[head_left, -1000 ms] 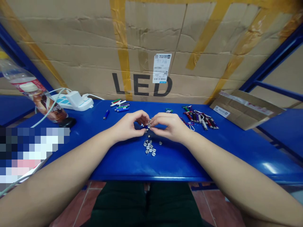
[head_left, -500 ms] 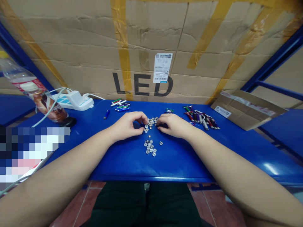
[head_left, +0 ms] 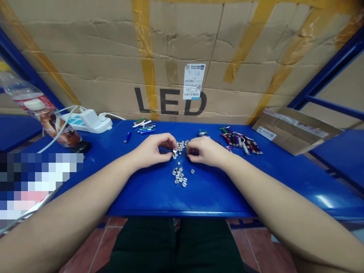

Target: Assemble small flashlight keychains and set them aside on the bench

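Note:
My left hand [head_left: 156,151] is closed in a pinch, with a small silver button cell [head_left: 174,151] at its thumb and index fingertips. Opposite it, my right hand [head_left: 203,151] has its fingers curled in toward the thumb; whatever they hold, if anything, is hidden. Between the two hands lies a loose pile of button cells [head_left: 181,146]. Closer to me is a second group of silver discs [head_left: 179,176], several showing a line across them. One single disc [head_left: 192,171] lies to the right of that group.
Slim coloured metal tubes [head_left: 146,127] lie at the back left, with one blue tube [head_left: 127,137] apart. Keychain flashlights [head_left: 241,142] are heaped at the back right beside a cardboard box [head_left: 295,131]. A power strip [head_left: 93,123] and bottle [head_left: 57,125] stand left on the blue table [head_left: 136,197].
My right hand has shifted slightly left, its fingers curling in more. The button cell at my left fingertips now shows more plainly. The whole view has moved a little.

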Action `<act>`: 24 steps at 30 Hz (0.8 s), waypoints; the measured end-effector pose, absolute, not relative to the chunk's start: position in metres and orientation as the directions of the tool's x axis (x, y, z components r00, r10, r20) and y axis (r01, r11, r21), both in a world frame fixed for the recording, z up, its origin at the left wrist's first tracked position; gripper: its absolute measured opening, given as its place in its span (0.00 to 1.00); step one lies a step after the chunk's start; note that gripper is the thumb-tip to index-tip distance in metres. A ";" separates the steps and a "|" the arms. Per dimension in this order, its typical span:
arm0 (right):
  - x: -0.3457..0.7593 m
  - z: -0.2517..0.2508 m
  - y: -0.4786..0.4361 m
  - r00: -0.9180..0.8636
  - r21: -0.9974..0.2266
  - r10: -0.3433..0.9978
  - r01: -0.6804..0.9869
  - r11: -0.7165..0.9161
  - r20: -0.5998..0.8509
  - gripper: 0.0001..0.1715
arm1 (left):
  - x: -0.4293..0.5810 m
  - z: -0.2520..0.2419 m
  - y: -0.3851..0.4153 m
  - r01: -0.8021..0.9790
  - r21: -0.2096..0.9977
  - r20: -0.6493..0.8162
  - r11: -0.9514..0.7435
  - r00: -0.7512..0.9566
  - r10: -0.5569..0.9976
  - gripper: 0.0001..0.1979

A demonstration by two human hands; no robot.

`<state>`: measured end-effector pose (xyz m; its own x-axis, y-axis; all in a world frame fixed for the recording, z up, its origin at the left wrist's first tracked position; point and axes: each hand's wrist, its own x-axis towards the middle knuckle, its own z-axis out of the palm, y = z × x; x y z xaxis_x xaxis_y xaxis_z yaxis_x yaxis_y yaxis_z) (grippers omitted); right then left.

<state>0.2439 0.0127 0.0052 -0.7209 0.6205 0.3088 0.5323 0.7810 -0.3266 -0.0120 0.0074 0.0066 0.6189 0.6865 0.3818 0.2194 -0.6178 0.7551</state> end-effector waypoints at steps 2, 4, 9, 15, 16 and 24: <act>0.242 0.009 0.008 -0.662 -0.403 0.602 0.451 0.796 0.447 0.05 | -0.012 0.006 0.007 0.213 0.762 0.379 -0.612 0.620 0.687 0.11; 0.240 0.012 0.003 -0.588 -0.457 0.582 0.366 0.811 0.562 0.03 | -0.011 0.006 0.007 0.207 0.766 0.375 -0.609 0.625 0.684 0.11; 0.235 0.016 -0.003 -0.545 -0.449 0.533 0.292 0.844 0.647 0.03 | -0.010 0.007 0.006 0.221 0.756 0.366 -0.616 0.637 0.678 0.10; 0.229 0.015 -0.006 -0.583 -0.419 0.496 0.273 0.866 0.644 0.03 | -0.010 0.008 0.005 0.234 0.747 0.356 -0.623 0.650 0.671 0.10; 0.228 0.014 -0.007 -0.600 -0.400 0.471 0.258 0.879 0.647 0.04 | -0.010 0.008 0.005 0.237 0.747 0.353 -0.621 0.650 0.673 0.10; 0.225 0.013 -0.008 -0.694 -0.238 0.337 0.239 0.941 0.637 0.06 | -0.010 0.005 0.006 0.253 0.755 0.332 -0.605 0.649 0.685 0.12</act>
<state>0.2247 -0.0079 0.0128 -0.6935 0.3370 0.6367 0.2390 0.9414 -0.2379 -0.0102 0.0061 0.0055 0.6489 0.6846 0.3320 0.2525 -0.6054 0.7548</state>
